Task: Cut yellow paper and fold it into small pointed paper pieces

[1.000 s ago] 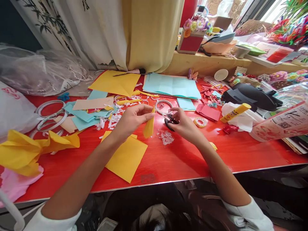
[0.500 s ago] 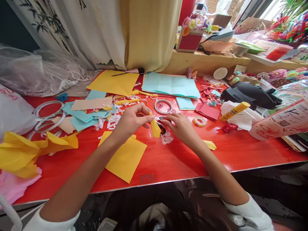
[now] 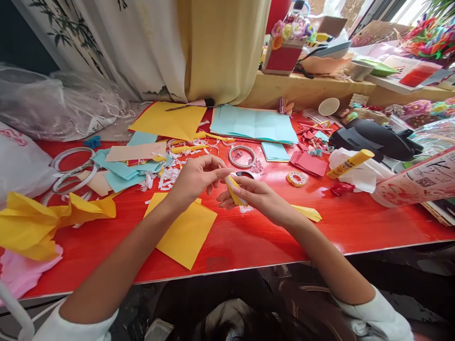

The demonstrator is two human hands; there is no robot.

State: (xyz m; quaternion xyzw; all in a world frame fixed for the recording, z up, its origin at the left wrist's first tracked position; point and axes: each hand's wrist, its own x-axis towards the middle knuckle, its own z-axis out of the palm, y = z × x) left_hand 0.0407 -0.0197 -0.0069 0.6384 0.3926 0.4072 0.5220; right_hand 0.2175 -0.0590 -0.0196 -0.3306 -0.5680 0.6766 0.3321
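Note:
Between my hands is a small folded piece of yellow paper (image 3: pixel 233 192) with a white strip along it. My left hand (image 3: pixel 199 180) pinches its upper end between thumb and fingertips. My right hand (image 3: pixel 258 193) grips the lower part, thumb on top and fingers behind. Just beyond the right hand lie scissors (image 3: pixel 246 174), of which only the dark handle shows clearly. A flat roll of tape (image 3: pixel 242 157) rests behind them. Square yellow sheets (image 3: pixel 186 234) lie by my left forearm. Another folded yellow piece (image 3: pixel 308 213) sits partly behind my right forearm.
Blue sheets (image 3: pixel 254 125) and a large yellow sheet (image 3: pixel 168 121) lie at the back. White paper scraps (image 3: pixel 170 175) and tape rings (image 3: pixel 73 177) spread leftward. On the right are red paper squares (image 3: pixel 308 162), a small tape roll (image 3: pixel 296 178) and a glue stick (image 3: pixel 350 163).
My right hand has left the scissors, which now lie on the table, and has closed on the folded yellow paper. The paper has turned, showing its white strip. My left hand stays near the same place.

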